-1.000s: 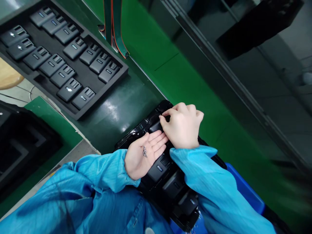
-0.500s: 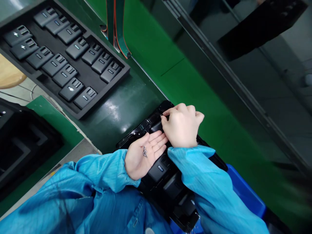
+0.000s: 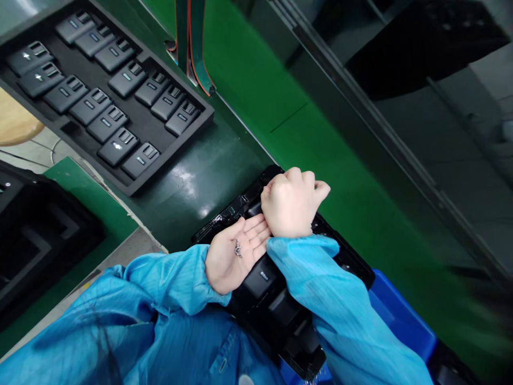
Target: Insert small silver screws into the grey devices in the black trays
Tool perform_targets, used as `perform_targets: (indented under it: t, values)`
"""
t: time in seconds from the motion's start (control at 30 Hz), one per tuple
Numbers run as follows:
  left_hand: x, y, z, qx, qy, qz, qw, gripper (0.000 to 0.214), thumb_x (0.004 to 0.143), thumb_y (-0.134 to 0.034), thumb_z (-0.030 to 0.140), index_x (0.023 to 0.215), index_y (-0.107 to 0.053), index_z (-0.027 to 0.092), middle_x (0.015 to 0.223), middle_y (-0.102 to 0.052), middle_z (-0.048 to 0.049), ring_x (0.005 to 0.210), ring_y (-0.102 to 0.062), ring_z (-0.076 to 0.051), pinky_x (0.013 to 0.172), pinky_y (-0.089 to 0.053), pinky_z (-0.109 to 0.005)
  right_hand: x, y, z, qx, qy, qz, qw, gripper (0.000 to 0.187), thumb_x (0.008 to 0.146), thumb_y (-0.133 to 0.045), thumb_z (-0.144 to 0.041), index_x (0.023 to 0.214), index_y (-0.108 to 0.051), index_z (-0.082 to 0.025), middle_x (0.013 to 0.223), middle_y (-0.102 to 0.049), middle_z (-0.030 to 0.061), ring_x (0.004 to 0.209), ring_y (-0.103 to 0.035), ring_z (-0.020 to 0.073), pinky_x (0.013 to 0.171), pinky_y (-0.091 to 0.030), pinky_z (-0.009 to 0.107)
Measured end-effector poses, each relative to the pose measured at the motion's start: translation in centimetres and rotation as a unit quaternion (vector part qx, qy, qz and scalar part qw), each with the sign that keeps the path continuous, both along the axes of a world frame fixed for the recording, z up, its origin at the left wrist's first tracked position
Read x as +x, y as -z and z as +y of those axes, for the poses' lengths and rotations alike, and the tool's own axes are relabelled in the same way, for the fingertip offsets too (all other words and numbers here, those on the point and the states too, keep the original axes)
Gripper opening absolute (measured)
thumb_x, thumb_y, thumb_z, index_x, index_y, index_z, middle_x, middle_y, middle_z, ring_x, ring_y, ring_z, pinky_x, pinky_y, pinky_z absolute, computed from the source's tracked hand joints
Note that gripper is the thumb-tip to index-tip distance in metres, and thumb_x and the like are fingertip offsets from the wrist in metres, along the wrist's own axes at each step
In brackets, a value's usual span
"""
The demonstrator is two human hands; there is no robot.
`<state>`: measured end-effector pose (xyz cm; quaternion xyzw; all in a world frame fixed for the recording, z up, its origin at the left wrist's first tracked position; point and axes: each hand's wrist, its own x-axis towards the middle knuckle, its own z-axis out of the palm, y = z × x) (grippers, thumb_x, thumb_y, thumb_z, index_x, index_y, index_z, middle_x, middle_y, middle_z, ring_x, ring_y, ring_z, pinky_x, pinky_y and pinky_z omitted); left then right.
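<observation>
Two bare hands, each extending from a blue sleeve, are positioned over a black tray [image 3: 363, 270] at the near part of a dark green bench surface [image 3: 182, 184]. The left hand [image 3: 234, 259] is spread flat, palm up, with the fingers extended side by side; a small cluster of metal pieces [image 3: 238, 248] lies loose at the middle of its palm. The right hand [image 3: 290, 206] is curled, knuckles up, over the far end of the black tray, just beyond the left fingertips. Its own fingertips are hidden behind the back of the hand, so it cannot be determined whether an item is pinched there; contact between the two hands also cannot be confirmed. Below the left hand, seated in the black tray, is a dark housing [image 3: 256, 280] marked "Riton"; further dark units in the same tray, toward the body, are partly covered by the right sleeve. A blue container [image 3: 401, 310] is located beside the right forearm. To the upper left, a foam tray [image 3: 170, 158] rests on the bench and contains fourteen dark grey units [image 3: 107, 124] arranged in two rows. Strips with orange edges [image 3: 196, 51] hang just beyond this tray. A round wooden seat [image 3: 18, 123] is partly visible at the left edge.
</observation>
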<state>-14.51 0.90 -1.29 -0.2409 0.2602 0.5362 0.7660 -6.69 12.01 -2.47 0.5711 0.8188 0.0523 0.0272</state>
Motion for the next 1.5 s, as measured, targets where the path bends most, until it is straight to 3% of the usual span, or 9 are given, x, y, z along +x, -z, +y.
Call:
perform_targets:
  t: [0.23, 0.37, 0.57, 0.83, 1.03, 1.27, 1.5]
  values:
    - [0.0, 0.7, -0.4, 0.006, 0.005, -0.008, 1.0, 0.052, 0.107, -0.036, 0.034, 0.145, -0.051, 0.002, 0.143, -0.061, -0.0153, 0.135, -0.057, -0.022, 0.122, -0.038, -0.036, 2.1, -1.0, 1.3, -0.064, 0.004, 0.017, 0.998, 0.029, 0.095, -0.047, -0.023, 0.093, -0.075, -0.014, 0.109, -0.064, 0.0162, 0.109, -0.049, 0.0363, 0.086, -0.036, 0.05]
    - [-0.1, 0.7, -0.4, 0.005, 0.007, -0.011, 1.0, 0.053, 0.107, -0.036, 0.034, 0.147, -0.049, 0.002, 0.146, -0.059, -0.0157, 0.136, -0.056, -0.022, 0.124, -0.035, -0.035, 3.2, -1.1, 1.8, -0.066, -0.006, 0.046, 0.997, 0.024, 0.093, -0.054, -0.026, 0.094, -0.077, -0.018, 0.108, -0.065, 0.0136, 0.107, -0.049, 0.034, 0.085, -0.036, 0.047]
    - [0.0, 0.6, -0.3, 0.001, 0.006, -0.018, 1.0, 0.055, 0.107, -0.035, 0.033, 0.151, -0.045, 0.004, 0.145, -0.059, -0.0169, 0.142, -0.049, -0.021, 0.125, -0.031, -0.034, 1.6, -0.8, 1.0, -0.08, 0.007, 0.043, 0.996, 0.016, 0.087, -0.069, -0.034, 0.087, -0.074, -0.019, 0.106, -0.064, 0.0125, 0.108, -0.05, 0.034, 0.087, -0.036, 0.048]
    - [-0.1, 0.7, -0.4, 0.009, 0.009, -0.007, 1.0, 0.054, 0.106, -0.035, 0.034, 0.148, -0.049, 0.003, 0.145, -0.059, -0.0176, 0.138, -0.055, -0.022, 0.123, -0.037, -0.034, 0.8, -0.3, 0.7, -0.061, 0.036, 0.013, 0.997, 0.02, 0.092, -0.058, -0.029, 0.086, -0.072, -0.016, 0.106, -0.064, 0.015, 0.107, -0.052, 0.0353, 0.086, -0.035, 0.051]
    - [-0.1, 0.7, -0.6, 0.013, 0.011, -0.009, 1.0, 0.055, 0.107, -0.036, 0.034, 0.15, -0.046, 0.002, 0.147, -0.057, -0.0158, 0.138, -0.054, -0.022, 0.123, -0.037, -0.035, 2.4, -1.2, 0.9, -0.068, -0.003, 0.048, 0.997, 0.02, 0.092, -0.057, -0.024, 0.093, -0.076, -0.019, 0.107, -0.064, 0.0127, 0.11, -0.05, 0.034, 0.089, -0.035, 0.05]
    - [-0.2, 0.6, -0.4, 0.026, 0.012, -0.009, 1.0, 0.055, 0.107, -0.035, 0.033, 0.151, -0.044, 0.001, 0.151, -0.053, -0.0165, 0.142, -0.05, -0.022, 0.123, -0.036, -0.034, 2.5, -0.6, 0.1, -0.047, -0.07, 0.063, 0.994, 0.02, 0.094, -0.058, -0.025, 0.094, -0.077, -0.021, 0.1, -0.064, 0.0103, 0.106, -0.049, 0.0306, 0.088, -0.034, 0.046]
    - [-0.2, 0.6, -0.5, 0.016, 0.01, -0.009, 1.0, 0.056, 0.106, -0.036, 0.034, 0.15, -0.045, 0.001, 0.15, -0.054, -0.0172, 0.142, -0.049, -0.023, 0.122, -0.037, -0.035, 2.7, -0.6, 0.9, -0.055, -0.065, 0.084, 0.993, 0.019, 0.091, -0.057, -0.024, 0.087, -0.075, -0.021, 0.097, -0.064, 0.0113, 0.103, -0.048, 0.0309, 0.085, -0.033, 0.046]
